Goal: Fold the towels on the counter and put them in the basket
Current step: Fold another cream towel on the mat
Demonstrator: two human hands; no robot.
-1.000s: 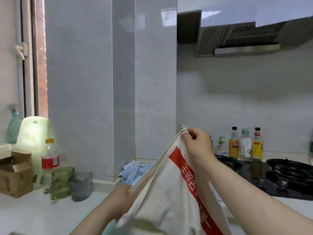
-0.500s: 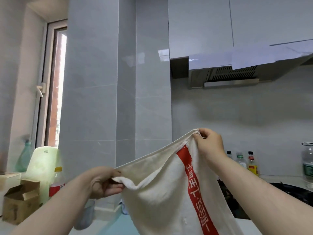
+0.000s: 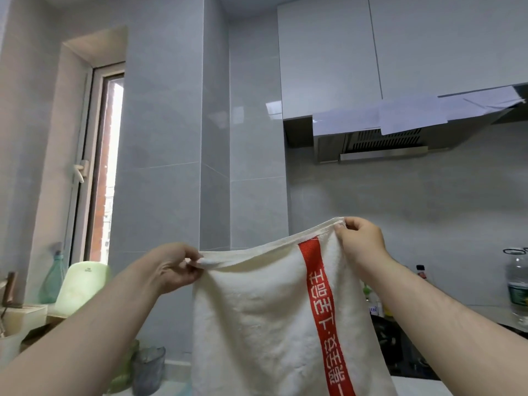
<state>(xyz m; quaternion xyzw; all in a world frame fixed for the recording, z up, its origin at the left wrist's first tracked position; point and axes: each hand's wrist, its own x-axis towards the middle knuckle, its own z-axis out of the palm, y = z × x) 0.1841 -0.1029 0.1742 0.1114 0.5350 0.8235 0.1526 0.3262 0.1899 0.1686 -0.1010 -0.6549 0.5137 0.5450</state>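
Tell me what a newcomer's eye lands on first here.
The white towel with its red lettered stripe fills the lower centre, hanging spread in the air. The left hand and right hand pinch its top corners, the right one higher. Behind, upper right, a range hood juts from the wall.

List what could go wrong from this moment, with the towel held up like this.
1. The left hand and right hand only pinch the top edge of the white terry towel with a red lettered stripe; a corner might slip free.
2. The towel appears to hang close to the grey glass cup at lower left; swinging it could knock the cup over.
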